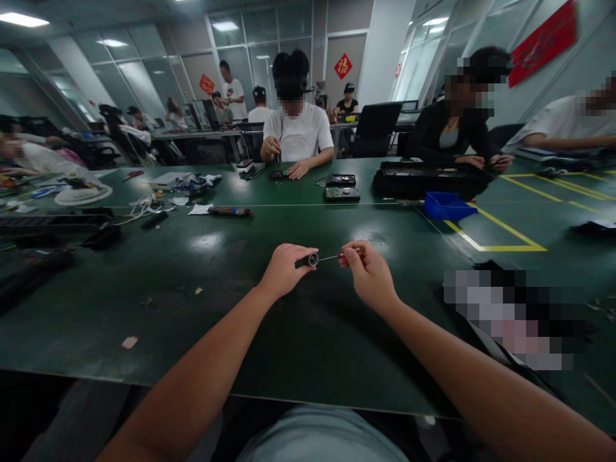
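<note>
Above the green table, my left hand point(285, 269) is closed around a small dark cylindrical part point(313, 259) with a round silver-rimmed end that faces me. My right hand point(369, 274) pinches the handle of a thin screwdriver point(330, 257), its slim metal shaft pointing left. The shaft's tip reaches the rim of the cylindrical part; whether it touches I cannot tell. Fingers hide most of the part's body and much of the screwdriver's handle.
Across the green table point(308, 359) a person in a white shirt point(299, 131) works on a circuit board. Nearby lie hard drives point(341, 193), a blue tray point(448, 206), a long black housing point(428, 181) and a dark pen-like tool point(231, 211). Cables and a white fan grille point(84, 194) clutter the left.
</note>
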`<action>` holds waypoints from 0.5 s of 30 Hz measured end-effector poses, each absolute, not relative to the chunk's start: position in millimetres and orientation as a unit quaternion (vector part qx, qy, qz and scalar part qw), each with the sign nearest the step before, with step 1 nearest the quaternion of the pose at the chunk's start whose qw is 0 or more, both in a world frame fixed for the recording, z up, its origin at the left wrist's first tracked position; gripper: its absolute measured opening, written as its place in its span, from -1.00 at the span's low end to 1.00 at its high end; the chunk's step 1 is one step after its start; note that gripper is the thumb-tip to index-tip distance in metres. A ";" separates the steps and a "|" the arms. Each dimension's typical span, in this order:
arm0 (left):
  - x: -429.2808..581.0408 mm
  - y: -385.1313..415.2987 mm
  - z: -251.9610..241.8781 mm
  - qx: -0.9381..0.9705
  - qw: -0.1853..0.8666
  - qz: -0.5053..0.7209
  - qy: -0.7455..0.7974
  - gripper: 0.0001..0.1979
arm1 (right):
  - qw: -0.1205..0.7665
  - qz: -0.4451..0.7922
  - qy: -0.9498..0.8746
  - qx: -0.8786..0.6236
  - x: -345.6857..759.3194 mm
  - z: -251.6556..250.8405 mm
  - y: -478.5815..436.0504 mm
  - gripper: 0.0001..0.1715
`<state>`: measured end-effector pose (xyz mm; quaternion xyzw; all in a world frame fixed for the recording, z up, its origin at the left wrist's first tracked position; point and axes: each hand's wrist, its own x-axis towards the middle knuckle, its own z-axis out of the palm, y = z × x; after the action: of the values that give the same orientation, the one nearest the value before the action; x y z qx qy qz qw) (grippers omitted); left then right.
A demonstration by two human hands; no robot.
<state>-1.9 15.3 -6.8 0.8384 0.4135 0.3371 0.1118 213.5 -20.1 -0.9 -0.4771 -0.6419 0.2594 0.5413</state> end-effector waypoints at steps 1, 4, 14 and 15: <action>-2.0 15.5 -7.0 0.839 0.113 0.336 0.414 -0.62 | 0.539 0.253 -0.645 -0.480 213.4 -0.7 -20.5 -0.73; -2.1 16.2 -7.5 0.837 0.115 0.333 0.419 -0.61 | 0.539 0.262 -0.643 -0.477 213.2 -0.5 -19.9 -0.74; -2.4 16.4 -7.9 0.830 0.120 0.325 0.436 -0.60 | 0.551 0.287 -0.618 -0.481 212.4 -1.1 -17.2 -0.74; -2.3 16.3 -7.9 0.831 0.122 0.325 0.435 -0.60 | 0.552 0.289 -0.616 -0.481 212.7 -1.4 -16.7 -0.73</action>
<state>-2.3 16.3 -7.9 0.8308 0.4348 0.3255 0.1215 212.7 -16.7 -1.4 -0.4815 -0.6162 0.2885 0.5525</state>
